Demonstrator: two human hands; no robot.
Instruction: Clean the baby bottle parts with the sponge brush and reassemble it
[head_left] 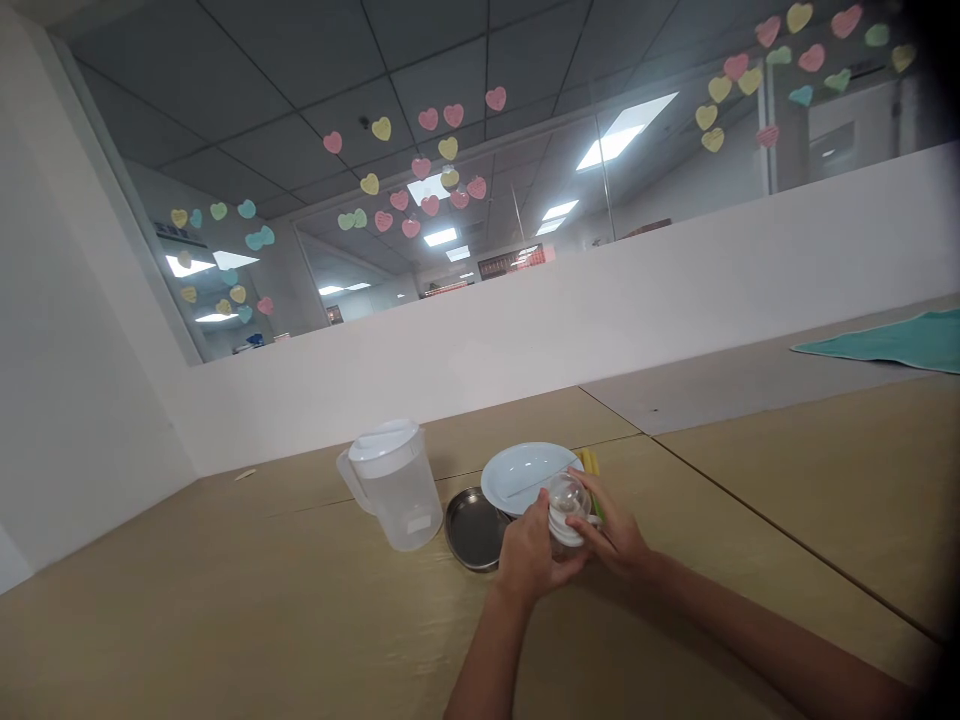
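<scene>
Both hands are closed around a small clear jar (566,515) with a white collar and a rounded clear top. My left hand (526,552) grips its left side and underside. On the other side, my right hand (616,530) has its fingers around the collar and top. The lower part of the jar is mostly hidden by my fingers. Just behind it lies a white oval plate (517,470), partly over a round dark metal pan (472,532). Something yellow and green (589,462) shows behind my right hand, too covered to name.
A translucent plastic pitcher (405,495) with a white lid stands left of the pan, its handle to the left. A teal cloth (892,340) lies at the far right of the tan table (300,620). A white wall (450,365) with windows above it rises behind.
</scene>
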